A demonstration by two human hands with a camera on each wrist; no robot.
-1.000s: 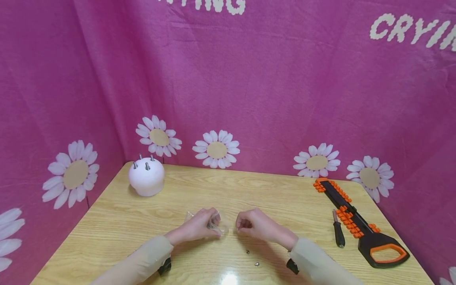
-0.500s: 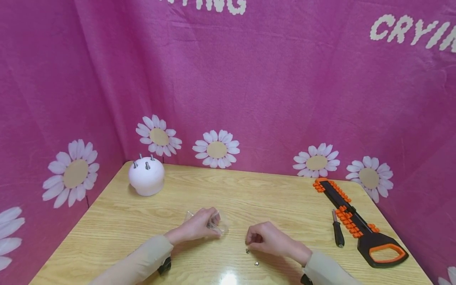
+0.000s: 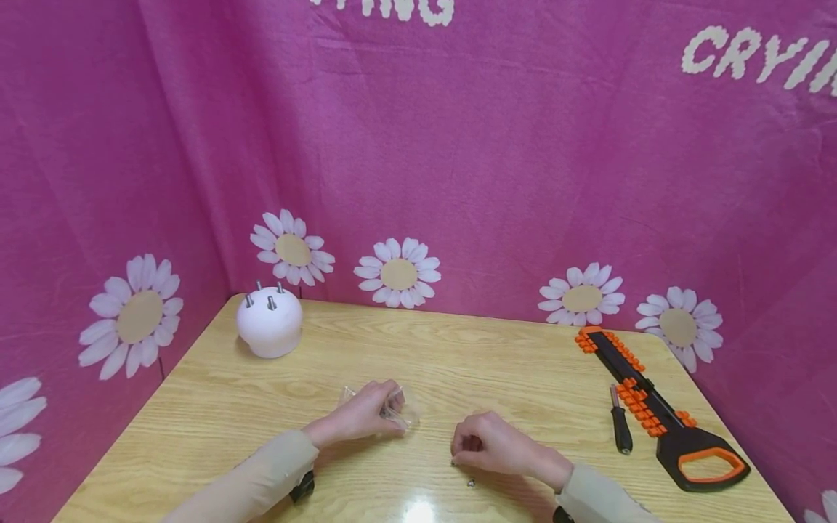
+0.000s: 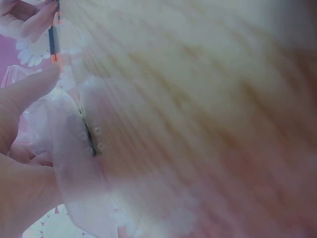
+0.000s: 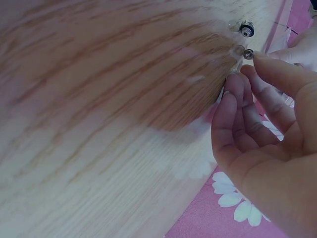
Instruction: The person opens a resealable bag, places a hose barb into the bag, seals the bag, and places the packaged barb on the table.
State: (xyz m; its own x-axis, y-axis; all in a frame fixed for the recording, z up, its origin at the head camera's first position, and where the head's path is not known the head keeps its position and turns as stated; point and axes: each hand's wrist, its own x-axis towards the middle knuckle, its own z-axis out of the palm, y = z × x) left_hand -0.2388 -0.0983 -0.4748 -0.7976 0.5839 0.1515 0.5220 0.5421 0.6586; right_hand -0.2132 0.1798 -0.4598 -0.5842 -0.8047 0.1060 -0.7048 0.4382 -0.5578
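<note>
Gently | left hand (image 3: 362,415) grips clear bag (image 3: 409,418) | right hand (image 3: 493,442) curled, thumb at farther metal piece (image 5: 248,54), hold unclear | best pinched squarely

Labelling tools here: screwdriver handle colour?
Black; the screwdriver handle shows best in the head view.

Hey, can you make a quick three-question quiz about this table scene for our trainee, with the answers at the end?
1. True or false: the screwdriver lies beside the orange-and-black tool.

2. Fill in: ____ metal studs show on top of the white rounded object.

3. Multiple choice: what does the left hand hold?
A. the screwdriver
B. clear plastic
C. the white rounded object

Key: 1 true; 2 four; 3 B.
</note>
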